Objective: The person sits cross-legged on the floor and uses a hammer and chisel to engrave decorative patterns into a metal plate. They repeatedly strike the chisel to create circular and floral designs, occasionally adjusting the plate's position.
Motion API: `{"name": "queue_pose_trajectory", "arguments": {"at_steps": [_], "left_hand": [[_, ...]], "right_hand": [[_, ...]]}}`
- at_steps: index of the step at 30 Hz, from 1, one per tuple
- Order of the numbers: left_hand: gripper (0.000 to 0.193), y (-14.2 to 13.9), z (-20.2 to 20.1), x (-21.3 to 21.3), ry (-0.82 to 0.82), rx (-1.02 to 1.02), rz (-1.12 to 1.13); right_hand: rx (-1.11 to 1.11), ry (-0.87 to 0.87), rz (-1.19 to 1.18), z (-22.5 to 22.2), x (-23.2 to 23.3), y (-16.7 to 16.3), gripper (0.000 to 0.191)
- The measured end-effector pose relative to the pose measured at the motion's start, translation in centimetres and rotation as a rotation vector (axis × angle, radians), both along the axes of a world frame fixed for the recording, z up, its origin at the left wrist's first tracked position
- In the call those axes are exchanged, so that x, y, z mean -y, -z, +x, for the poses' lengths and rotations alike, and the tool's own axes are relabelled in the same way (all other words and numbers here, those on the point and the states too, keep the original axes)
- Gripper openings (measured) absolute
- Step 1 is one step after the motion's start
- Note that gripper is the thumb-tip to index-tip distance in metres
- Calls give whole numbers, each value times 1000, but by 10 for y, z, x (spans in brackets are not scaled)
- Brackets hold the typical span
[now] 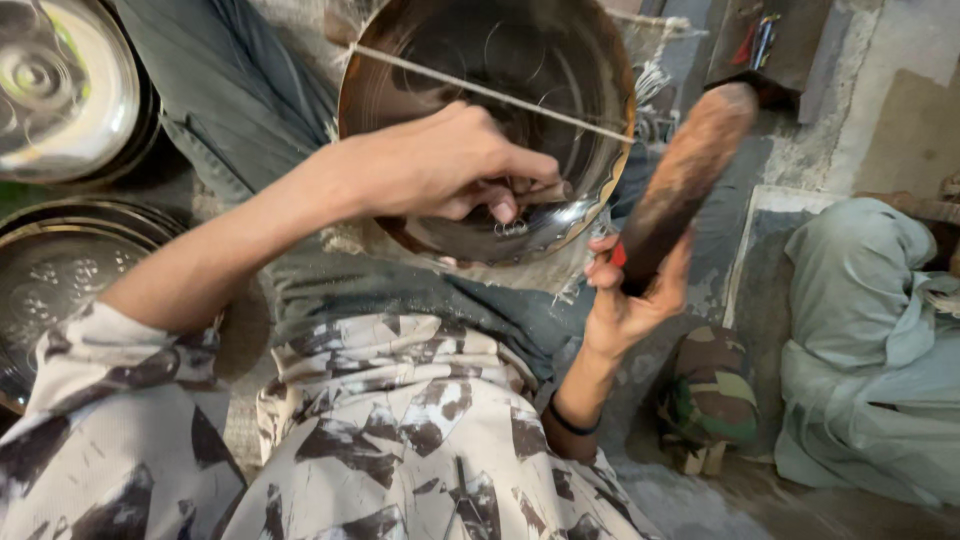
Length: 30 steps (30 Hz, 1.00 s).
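A round dark metal plate (520,55) with a brassy scalloped rim rests tilted on my lap. A thin string (470,88) runs straight across it. My left hand (450,165) is closed around a small metal punch (552,190), its tip pressed to the plate's lower inner surface beside small engraved loops (511,229). My right hand (630,300), with a dark band on the wrist, grips a worn wooden mallet (690,165). The mallet is raised to the right of the plate, its head tilted up and away from the punch.
Two more engraved metal trays lie at the left, a shiny tray (60,90) above a darker tray (60,270). A person in pale green clothes (860,350) sits at the right. A camouflage cap (710,395) lies on the floor between us.
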<state>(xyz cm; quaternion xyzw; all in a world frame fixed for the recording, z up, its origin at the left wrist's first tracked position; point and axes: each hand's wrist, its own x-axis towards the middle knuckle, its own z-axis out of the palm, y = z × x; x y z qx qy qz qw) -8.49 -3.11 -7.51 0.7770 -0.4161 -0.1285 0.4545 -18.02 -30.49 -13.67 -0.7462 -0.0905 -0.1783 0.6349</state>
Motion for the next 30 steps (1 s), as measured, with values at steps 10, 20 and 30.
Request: {"name": "queue_pose_trajectory", "arguments": {"at_steps": [10, 20, 30], "left_hand": [[36, -8, 1, 9, 65, 214, 115], [40, -9, 3, 11, 118, 218, 181], [40, -5, -8, 0, -22, 207, -20]], "right_hand": [[15, 120, -231, -11, 2, -2, 76], [156, 119, -807, -30, 4, -5, 66], [-1, 81, -539, -17, 3, -32, 71]]}}
